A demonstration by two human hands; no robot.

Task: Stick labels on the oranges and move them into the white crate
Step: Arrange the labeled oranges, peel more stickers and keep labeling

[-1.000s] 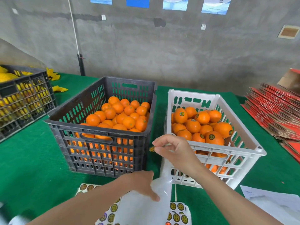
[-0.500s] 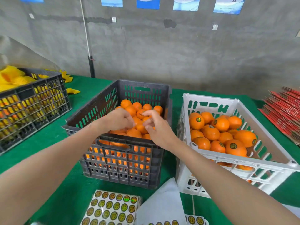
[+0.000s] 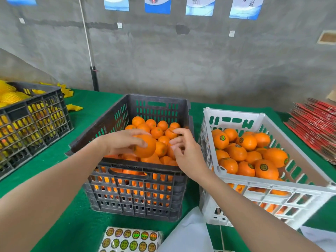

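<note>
Moved: L hand (image 3: 120, 142) has raised orange (image 3: 146, 147) off pile.
L hand: grasps orange above grey crate (image 3: 138, 166), presenting it for label.
R hand (image 3: 185, 153): just beside orange; pinching label? can't tell.
White crate (image 3: 272, 184): surface's (image 3: 101, 100) right side, destination.

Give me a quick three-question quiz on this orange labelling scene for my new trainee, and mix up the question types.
1. True or false: the left hand grips an orange above the dark crate.
2. Where do the oranges with round labels lie? A) in the white crate B) on the floor C) in a bag
3. Fill in: the label sheet lies on the green table in front of the ____ crate.
Key: 1 true; 2 A; 3 dark.
</note>
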